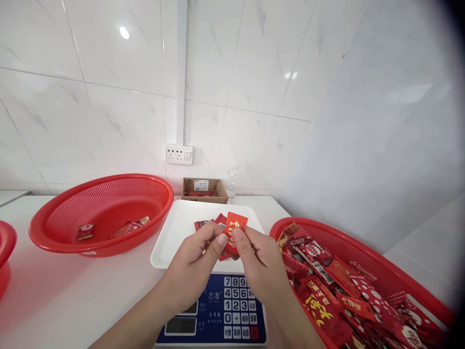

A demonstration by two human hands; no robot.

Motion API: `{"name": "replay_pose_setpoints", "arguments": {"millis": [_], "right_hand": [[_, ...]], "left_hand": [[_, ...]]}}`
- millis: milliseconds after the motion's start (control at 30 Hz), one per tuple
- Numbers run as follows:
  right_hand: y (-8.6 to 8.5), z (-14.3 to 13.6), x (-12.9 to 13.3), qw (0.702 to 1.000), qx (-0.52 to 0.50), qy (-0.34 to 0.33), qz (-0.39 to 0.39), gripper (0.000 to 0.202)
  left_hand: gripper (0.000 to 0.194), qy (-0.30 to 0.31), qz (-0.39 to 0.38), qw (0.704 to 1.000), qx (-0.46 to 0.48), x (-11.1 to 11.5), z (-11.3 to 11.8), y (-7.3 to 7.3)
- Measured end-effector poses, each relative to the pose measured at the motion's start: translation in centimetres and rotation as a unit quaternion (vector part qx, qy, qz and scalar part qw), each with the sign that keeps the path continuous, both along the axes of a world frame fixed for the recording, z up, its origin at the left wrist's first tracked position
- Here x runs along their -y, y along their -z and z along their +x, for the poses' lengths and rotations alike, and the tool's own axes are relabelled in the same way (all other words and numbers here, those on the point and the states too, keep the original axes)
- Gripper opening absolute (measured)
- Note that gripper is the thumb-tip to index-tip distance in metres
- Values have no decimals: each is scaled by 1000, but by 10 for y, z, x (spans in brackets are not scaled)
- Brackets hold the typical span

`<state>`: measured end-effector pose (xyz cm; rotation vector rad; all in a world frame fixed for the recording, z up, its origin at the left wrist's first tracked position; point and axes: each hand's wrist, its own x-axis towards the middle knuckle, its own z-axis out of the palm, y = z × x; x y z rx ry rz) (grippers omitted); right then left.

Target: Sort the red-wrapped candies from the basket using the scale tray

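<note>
Between my two hands is a small red packet point(237, 220) with yellow lettering, held upright over a white tray. My left hand point(199, 257) pinches its left edge with thumb and fingers. On the other side, my right hand point(256, 252) has its thumb pressed against the packet's front. Several more red packets point(220, 219) lie on the tray point(174, 242) behind my hands, partly hidden by them. The tray sits on a weighing scale, whose blue keypad panel point(214, 310) shows below my wrists.
At right stands a red plastic basket point(327, 224) full of red snack packets point(339, 276). A red basket point(101, 249) with a few packets is at left, and part of another point(5, 242) shows at the edge. Behind the tray, a cardboard box point(205, 198) stands near the tiled wall.
</note>
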<state>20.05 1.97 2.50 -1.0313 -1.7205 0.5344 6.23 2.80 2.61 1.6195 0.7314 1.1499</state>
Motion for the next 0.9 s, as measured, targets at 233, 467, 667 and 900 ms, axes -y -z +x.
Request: {"name": "replay_pose_setpoints", "arguments": {"millis": [233,467,667,900], "right_hand": [[1,-11,4,992,-75,-87,-44,43],[0,-11,7,987,-101,-119,-37,35],[2,-10,7,992,-90,-86,-9,16],[3,-6,2,999,-31,9,27,13]], "left_hand": [[28,76,-31,995,64,-2,-2,1],[31,43,-20,994,98,-3,-4,7],[25,-4,6,998,60,0,-4,2],[25,-27,2,999,22,-1,-1,1]]}}
